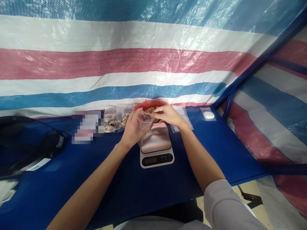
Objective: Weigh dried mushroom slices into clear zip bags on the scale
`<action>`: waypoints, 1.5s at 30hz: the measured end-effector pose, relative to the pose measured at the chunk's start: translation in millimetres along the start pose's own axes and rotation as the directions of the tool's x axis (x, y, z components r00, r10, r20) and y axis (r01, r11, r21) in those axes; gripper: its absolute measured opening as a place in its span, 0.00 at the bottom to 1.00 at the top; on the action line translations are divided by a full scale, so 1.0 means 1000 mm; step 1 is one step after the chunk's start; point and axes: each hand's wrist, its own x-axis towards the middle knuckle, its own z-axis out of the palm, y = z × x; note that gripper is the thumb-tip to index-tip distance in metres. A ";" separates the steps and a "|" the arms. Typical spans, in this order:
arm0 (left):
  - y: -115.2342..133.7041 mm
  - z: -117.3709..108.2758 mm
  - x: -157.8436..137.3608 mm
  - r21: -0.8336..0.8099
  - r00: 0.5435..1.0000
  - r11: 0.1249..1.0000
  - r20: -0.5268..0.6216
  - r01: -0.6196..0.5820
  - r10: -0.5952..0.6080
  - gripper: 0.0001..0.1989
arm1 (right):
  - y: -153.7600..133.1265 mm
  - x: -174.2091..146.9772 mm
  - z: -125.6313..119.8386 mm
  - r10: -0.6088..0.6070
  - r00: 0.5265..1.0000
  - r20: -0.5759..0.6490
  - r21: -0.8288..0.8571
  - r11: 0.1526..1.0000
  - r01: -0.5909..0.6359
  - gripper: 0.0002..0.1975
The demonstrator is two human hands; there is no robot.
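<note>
My left hand [133,127] is closed on a small clear plastic bag [145,118], its mouth spread between thumb and fingers. At the right edge of that mouth, my right hand [168,115] has its fingertips pinched together; what they hold, if anything, is too small to make out. Just behind both hands sits a red bag or container [150,103] of pale brown pieces [157,120], partly covered by the hands. Below the hands stands a white kitchen scale [157,143] with a metal plate and a dark display.
Left of my hands lie clear bags filled with brownish pieces [110,123]. Flat clear bags [183,118] are to the right, then a white oval object [208,115] on plastic. A black bag or strap [51,143] occupies the left. Striped sheeting [144,60] rises behind the blue table [206,140].
</note>
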 end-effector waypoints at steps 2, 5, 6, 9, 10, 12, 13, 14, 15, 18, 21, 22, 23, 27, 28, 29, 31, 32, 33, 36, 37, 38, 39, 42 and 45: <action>0.001 -0.001 0.001 0.011 1.000 1.000 0.019 0.025 -0.025 0.33 | -0.001 -0.001 -0.004 -0.061 0.997 -0.038 -0.095 0.994 0.058 0.10; 0.002 0.000 -0.001 0.040 0.995 0.997 0.067 0.069 -0.071 0.39 | -0.009 -0.005 -0.006 -0.163 0.981 -0.104 -0.188 0.972 0.142 0.11; 0.002 0.001 -0.001 0.043 0.993 0.996 0.083 0.076 -0.080 0.42 | -0.013 -0.007 -0.005 -0.192 0.975 -0.109 -0.217 0.962 0.165 0.10; 0.002 0.003 -0.002 0.044 0.991 0.996 0.103 0.077 -0.082 0.46 | -0.024 -0.009 0.004 -0.242 0.969 -0.046 -0.330 0.919 0.214 0.10; 0.002 0.004 -0.001 0.043 0.992 0.997 0.100 0.070 -0.074 0.46 | -0.026 -0.009 0.007 -0.246 0.969 -0.013 -0.364 0.904 0.225 0.09; 0.002 0.004 0.000 0.045 0.994 0.998 0.093 0.053 -0.057 0.45 | -0.027 -0.009 0.013 -0.241 0.970 0.038 -0.418 0.877 0.235 0.09; 0.002 0.003 0.000 0.047 0.995 0.998 0.091 0.046 -0.050 0.44 | -0.026 -0.008 0.016 -0.238 0.970 0.053 -0.438 0.867 0.237 0.09; 0.001 0.003 0.001 0.049 0.995 0.998 0.092 0.041 -0.046 0.43 | -0.025 -0.007 0.017 -0.235 0.970 0.062 -0.453 0.859 0.237 0.10; 0.001 0.002 0.001 0.052 0.995 0.998 0.093 0.040 -0.045 0.42 | -0.023 -0.006 0.018 -0.233 0.970 0.067 -0.461 0.855 0.237 0.10; -0.001 0.000 0.001 0.044 0.992 0.998 0.112 0.045 -0.050 0.43 | -0.018 -0.004 0.016 -0.243 0.969 0.048 -0.407 0.881 0.241 0.10; -0.003 -0.003 0.000 0.020 0.984 0.998 0.171 0.054 -0.056 0.44 | -0.014 -0.003 0.011 -0.251 0.968 0.026 -0.216 0.944 0.251 0.09; -0.003 -0.005 -0.001 0.014 0.980 0.998 0.191 0.056 -0.057 0.44 | -0.013 -0.003 0.010 -0.248 0.968 0.029 -0.145 0.957 0.249 0.10; -0.003 -0.006 -0.001 0.010 0.978 0.998 0.202 0.058 -0.059 0.44 | -0.011 -0.003 0.009 -0.243 0.970 0.033 -0.086 0.966 0.245 0.10; 0.004 -0.007 0.001 0.009 0.981 0.997 0.173 0.083 -0.083 0.47 | -0.008 -0.001 0.010 -0.233 0.972 0.034 -0.017 0.972 0.233 0.11; 0.006 -0.006 0.001 0.011 0.984 0.996 0.153 0.089 -0.089 0.47 | -0.008 -0.001 0.011 -0.234 0.972 0.032 -0.024 0.972 0.234 0.11; 0.008 -0.006 0.002 0.012 0.987 0.996 0.131 0.092 -0.093 0.45 | -0.009 -0.001 0.013 -0.234 0.972 0.030 -0.032 0.972 0.235 0.10; 0.011 -0.005 0.003 0.006 0.991 0.995 0.095 0.097 -0.097 0.38 | -0.010 -0.001 0.014 -0.230 0.973 0.029 -0.032 0.973 0.231 0.09; 0.012 -0.005 0.003 -0.001 0.992 0.995 0.081 0.100 -0.099 0.35 | -0.010 -0.001 0.014 -0.226 0.974 0.029 -0.020 0.974 0.227 0.09; 0.012 -0.005 0.004 -0.012 0.992 0.994 0.071 0.104 -0.103 0.32 | -0.010 -0.001 0.013 -0.221 0.975 0.024 -0.003 0.975 0.221 0.09; 0.009 -0.009 0.005 -0.050 0.990 0.990 0.056 0.131 -0.128 0.28 | -0.007 -0.002 0.005 -0.180 0.984 -0.017 0.047 0.982 0.180 0.13; 0.007 -0.010 0.005 -0.062 0.989 0.988 0.053 0.142 -0.138 0.28 | -0.004 -0.003 0.001 -0.162 0.986 -0.034 0.053 0.985 0.163 0.14; 0.006 -0.012 0.005 -0.072 0.988 0.986 0.050 0.151 -0.148 0.27 | -0.001 -0.003 -0.004 -0.148 0.988 -0.049 0.053 0.987 0.150 0.16; 0.005 -0.015 0.006 -0.080 0.987 0.984 0.048 0.158 -0.155 0.27 | 0.002 -0.004 -0.009 -0.141 0.988 -0.057 0.041 0.989 0.144 0.16; 0.003 -0.023 0.009 -0.097 0.986 0.982 0.047 0.164 -0.160 0.27 | 0.011 -0.004 -0.021 -0.157 0.980 -0.119 -0.098 0.984 0.146 0.12; 0.003 -0.033 0.016 -0.118 0.982 0.976 0.064 0.186 -0.179 0.28 | 0.018 -0.001 -0.025 -0.135 0.983 -0.126 -0.295 0.951 0.093 0.09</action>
